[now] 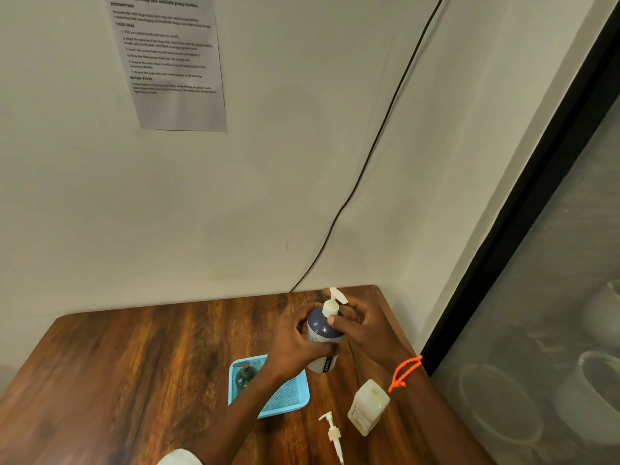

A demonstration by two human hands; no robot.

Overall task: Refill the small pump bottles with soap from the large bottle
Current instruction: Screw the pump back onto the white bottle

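A large dark blue bottle (322, 333) with a white pump head (333, 302) stands on the wooden table (134, 364). My left hand (295, 340) grips its body from the left. My right hand (355, 325) wraps the upper part just under the pump, thumb on the shoulder. A small square pale-yellow bottle (368, 407) stands open, without a pump, near the right front. Its loose white pump (332, 434) lies on the table beside it. A small dark pump bottle (244, 377) sits in a blue tray (288, 397).
The table meets the wall at the back and ends close to a dark-framed glass pane (536, 297) on the right. A black cable (369, 156) runs down the wall behind the table. A printed sheet (171, 62) hangs on the wall.
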